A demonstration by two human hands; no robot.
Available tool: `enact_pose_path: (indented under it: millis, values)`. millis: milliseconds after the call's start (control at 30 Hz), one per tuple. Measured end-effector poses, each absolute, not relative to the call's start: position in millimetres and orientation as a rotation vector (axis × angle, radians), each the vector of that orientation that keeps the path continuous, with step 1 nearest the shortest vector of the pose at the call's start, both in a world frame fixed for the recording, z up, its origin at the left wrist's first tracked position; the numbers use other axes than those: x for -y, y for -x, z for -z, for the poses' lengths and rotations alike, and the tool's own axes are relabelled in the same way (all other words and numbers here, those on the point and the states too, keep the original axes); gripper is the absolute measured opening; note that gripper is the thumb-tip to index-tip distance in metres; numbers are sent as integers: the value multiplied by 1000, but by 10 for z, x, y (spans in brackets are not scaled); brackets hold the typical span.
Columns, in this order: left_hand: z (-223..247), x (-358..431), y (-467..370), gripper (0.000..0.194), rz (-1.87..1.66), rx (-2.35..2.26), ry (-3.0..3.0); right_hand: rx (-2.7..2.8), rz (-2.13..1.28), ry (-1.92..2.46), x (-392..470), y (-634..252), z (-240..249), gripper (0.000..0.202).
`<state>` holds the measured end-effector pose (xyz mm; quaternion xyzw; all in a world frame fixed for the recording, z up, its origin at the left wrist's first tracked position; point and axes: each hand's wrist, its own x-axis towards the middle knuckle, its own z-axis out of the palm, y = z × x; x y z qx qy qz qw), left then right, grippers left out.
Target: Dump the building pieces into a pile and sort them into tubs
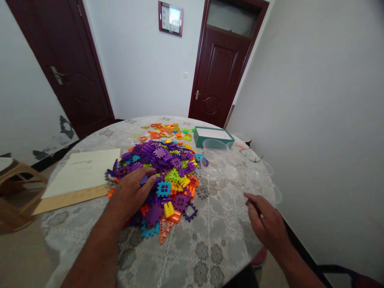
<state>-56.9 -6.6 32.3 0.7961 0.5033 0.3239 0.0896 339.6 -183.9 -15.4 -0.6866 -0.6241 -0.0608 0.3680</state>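
Observation:
A large heap of plastic building pieces, mostly purple with yellow, green, blue and orange ones, lies on the table. At the heap's left side my left hand has its thumb and fingers closed around a bluish-purple piece. My right hand is over the right part of the table, away from the heap. Its thumb and fingers are drawn together, and anything between them is hidden. Clear plastic containers stand between the heap and the right side of the table.
A green box sits behind the containers. Beyond the heap lie orange and yellow pieces. Pale paper and a tan strip lie at the left. A patterned cover is on the round table. A chair stands at the left.

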Motion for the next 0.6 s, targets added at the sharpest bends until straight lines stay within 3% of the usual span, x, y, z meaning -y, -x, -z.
enact_pose_path:
  millis: [133,367,600]
  values:
    - [-231,21,595,41,-978,-1478,-2519,2096,-135,1547,1435,-2829,-4,39]
    - [2,6,573,59,-770,-1530,-2689,2434,-228,1497,687,-2099,93,85]
    - [154,-39,320,62,-700,-1499,-2675,2262,-116,1533,283,-1979,421,81]
